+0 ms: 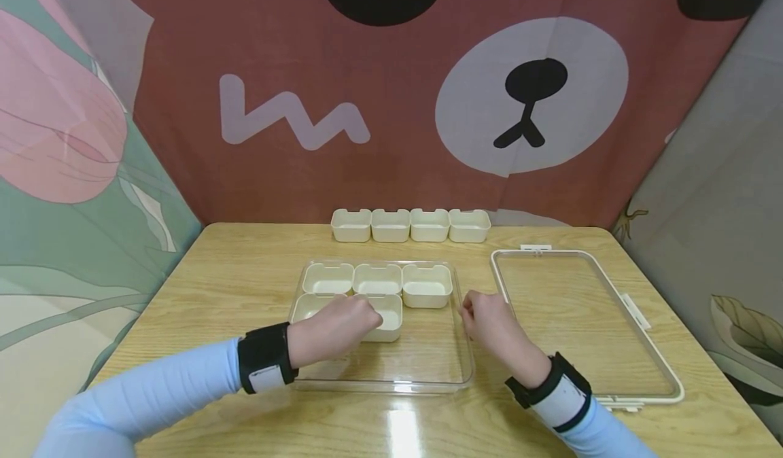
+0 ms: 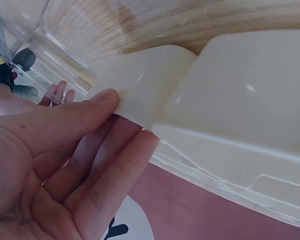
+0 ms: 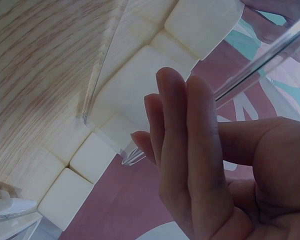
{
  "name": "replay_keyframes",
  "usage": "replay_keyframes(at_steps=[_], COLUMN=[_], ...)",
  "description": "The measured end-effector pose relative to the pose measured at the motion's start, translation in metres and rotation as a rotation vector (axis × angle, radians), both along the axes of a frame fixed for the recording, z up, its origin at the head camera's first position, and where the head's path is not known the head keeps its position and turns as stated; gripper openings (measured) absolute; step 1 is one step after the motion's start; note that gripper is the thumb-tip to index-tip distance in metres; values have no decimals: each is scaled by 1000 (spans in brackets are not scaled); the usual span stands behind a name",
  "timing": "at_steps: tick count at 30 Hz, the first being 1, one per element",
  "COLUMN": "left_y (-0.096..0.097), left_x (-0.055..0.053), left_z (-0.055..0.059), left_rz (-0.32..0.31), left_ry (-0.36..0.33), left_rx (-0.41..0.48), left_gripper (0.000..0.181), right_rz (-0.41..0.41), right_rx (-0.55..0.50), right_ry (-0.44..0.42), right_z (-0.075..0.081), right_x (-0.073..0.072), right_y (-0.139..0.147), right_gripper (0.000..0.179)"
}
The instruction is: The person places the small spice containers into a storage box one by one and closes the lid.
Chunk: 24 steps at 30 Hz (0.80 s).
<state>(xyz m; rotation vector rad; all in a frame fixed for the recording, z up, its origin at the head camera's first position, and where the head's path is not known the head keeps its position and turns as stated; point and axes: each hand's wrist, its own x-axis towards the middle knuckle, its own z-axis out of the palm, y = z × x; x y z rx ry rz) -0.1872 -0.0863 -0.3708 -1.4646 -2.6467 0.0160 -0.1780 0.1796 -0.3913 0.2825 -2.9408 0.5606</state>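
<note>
A clear shallow box [image 1: 428, 366] lies in front of me with small cream bins inside: three along its back and two in front of them. My left hand [image 1: 336, 329] pinches the edge of the right-hand front bin [image 1: 384, 322]; in the left wrist view the thumb lies on the wall of this bin [image 2: 140, 80], with fingertips at its rim. Beside it is the other front bin [image 2: 250, 90], partly covered by my hand in the head view. My right hand [image 1: 492, 319] holds the box's right rim [image 3: 270, 55], its fingers on the outer side.
Several matching cream bins [image 1: 410, 225] stand in a row at the table's back edge, by the printed cloth [image 1: 391, 159]. To the right lies a clear lid with a white frame [image 1: 612, 285] and side clips. Bare wooden table [image 1: 245, 268] shows left of the box.
</note>
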Motion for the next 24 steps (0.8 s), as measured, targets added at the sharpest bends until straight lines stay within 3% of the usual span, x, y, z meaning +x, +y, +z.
replay_keyframes(at_steps=[13,24], left_y=[-2,-2], left_x=[-1,1], left_z=[-2,-2], left_rz=[13,17], left_ry=[-11,33], left_rx=[39,9], left_gripper=[22,23], right_rz=[-1,4], right_rx=[5,6], right_ry=[-6,3], right_z=[0,0], right_x=[0,-1], right_y=[0,0], right_gripper=[10,10])
